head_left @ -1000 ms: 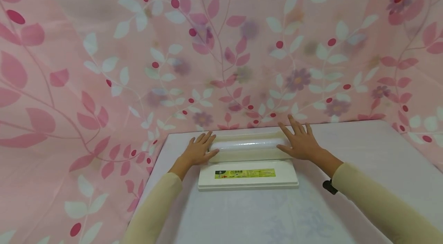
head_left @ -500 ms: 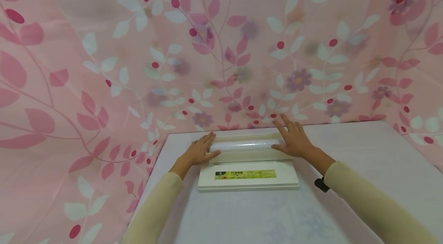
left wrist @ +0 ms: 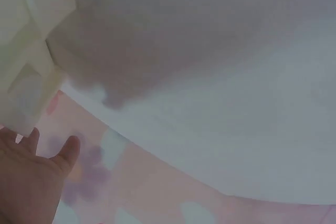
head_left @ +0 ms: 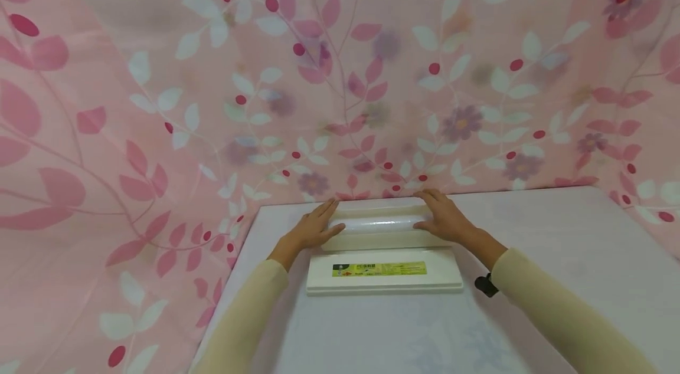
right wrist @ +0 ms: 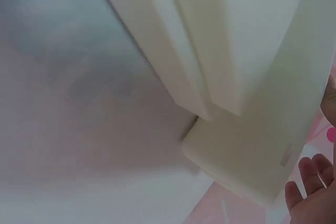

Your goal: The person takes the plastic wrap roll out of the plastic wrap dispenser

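Note:
A cream cling film dispenser [head_left: 388, 240] lies at the far edge of the table, its roll of cling film [head_left: 379, 225] exposed in the trough. Its flat front part [head_left: 329, 284] carries a yellow-green label [head_left: 379, 268]. My left hand [head_left: 310, 231] is at the left end, fingers extended toward the back edge, thumb by the roll. At the right end, my right hand [head_left: 450, 222] has its thumb near the roll and fingers over the back. Fingers of the left hand [left wrist: 31, 177] and right hand [right wrist: 315, 198] show loosely spread beside the dispenser's ends in the wrist views.
A white cloth [head_left: 558, 256] covers the table. Pink floral fabric [head_left: 340, 85] hangs close behind the dispenser and along the left. A small black object [head_left: 486, 285] sits under the right wrist.
My right hand has moved left, onto the dispenser's right end, and its fingers are closer together. The left hand has shifted slightly right. The dispenser stays nearly in place.

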